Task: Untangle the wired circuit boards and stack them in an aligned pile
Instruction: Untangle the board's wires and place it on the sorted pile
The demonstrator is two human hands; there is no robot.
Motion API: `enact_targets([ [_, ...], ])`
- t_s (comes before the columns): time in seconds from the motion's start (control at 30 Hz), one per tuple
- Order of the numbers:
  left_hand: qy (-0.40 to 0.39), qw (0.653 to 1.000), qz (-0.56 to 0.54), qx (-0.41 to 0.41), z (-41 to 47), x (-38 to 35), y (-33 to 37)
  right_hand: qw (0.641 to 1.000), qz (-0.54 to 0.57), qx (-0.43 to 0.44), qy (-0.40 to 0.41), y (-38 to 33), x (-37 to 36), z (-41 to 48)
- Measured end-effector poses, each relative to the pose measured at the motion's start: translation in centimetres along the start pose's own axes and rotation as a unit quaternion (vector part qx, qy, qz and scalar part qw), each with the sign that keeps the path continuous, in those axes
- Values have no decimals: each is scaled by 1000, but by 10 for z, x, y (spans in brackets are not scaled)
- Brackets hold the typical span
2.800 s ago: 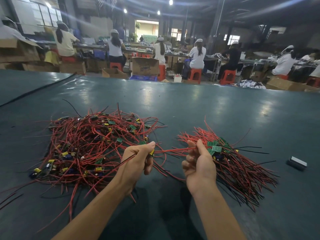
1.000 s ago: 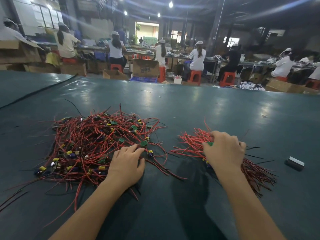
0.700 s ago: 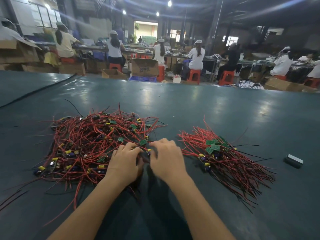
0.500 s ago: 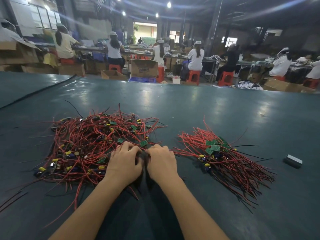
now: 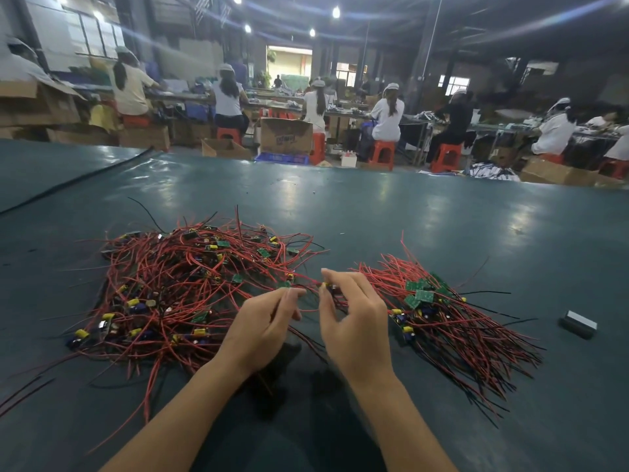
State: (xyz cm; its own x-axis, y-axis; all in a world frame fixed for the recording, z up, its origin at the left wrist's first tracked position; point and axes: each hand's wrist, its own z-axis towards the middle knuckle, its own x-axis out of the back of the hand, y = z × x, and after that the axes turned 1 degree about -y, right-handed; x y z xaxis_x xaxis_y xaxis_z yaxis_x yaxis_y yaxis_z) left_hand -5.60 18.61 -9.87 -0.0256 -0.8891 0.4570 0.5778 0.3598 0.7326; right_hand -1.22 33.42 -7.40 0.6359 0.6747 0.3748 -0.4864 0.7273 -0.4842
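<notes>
A big tangled heap of small green circuit boards with red and black wires (image 5: 177, 287) lies on the left of the dark table (image 5: 374, 206). To the right sits an aligned pile of boards (image 5: 422, 298) with its wires fanning toward me. Between the two, my right hand (image 5: 354, 321) pinches a small board with a yellow part at its fingertips. My left hand (image 5: 265, 325) pinches the red wires running from that board, at the heap's right edge.
A small dark rectangular block (image 5: 578, 324) lies on the table at the far right. Loose black wires trail off the left edge. Beyond the table, people sit at benches among cardboard boxes (image 5: 286, 136) and red stools.
My right hand left the aligned pile and came to the heap beside my left hand. Both hands then lifted a little and moved apart, drawing out one board and its wires.
</notes>
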Motion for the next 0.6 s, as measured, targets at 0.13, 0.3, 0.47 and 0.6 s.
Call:
enact_targets([
  [0.13,29,997,-74,-24,1,-4,10,998,52,22,-9,-4,2,1],
  [0.3,65,990,-127,-18,2,-3,14,996,72,30,-41,-8,-5,-4],
  [0.47,102,973,-194,76,5,-2,15,998,26,30,-45,-8,-10,-9],
  [0.6,164,930,-285,167,7,3,13,999,9,7,-46,-14,-14,-14],
])
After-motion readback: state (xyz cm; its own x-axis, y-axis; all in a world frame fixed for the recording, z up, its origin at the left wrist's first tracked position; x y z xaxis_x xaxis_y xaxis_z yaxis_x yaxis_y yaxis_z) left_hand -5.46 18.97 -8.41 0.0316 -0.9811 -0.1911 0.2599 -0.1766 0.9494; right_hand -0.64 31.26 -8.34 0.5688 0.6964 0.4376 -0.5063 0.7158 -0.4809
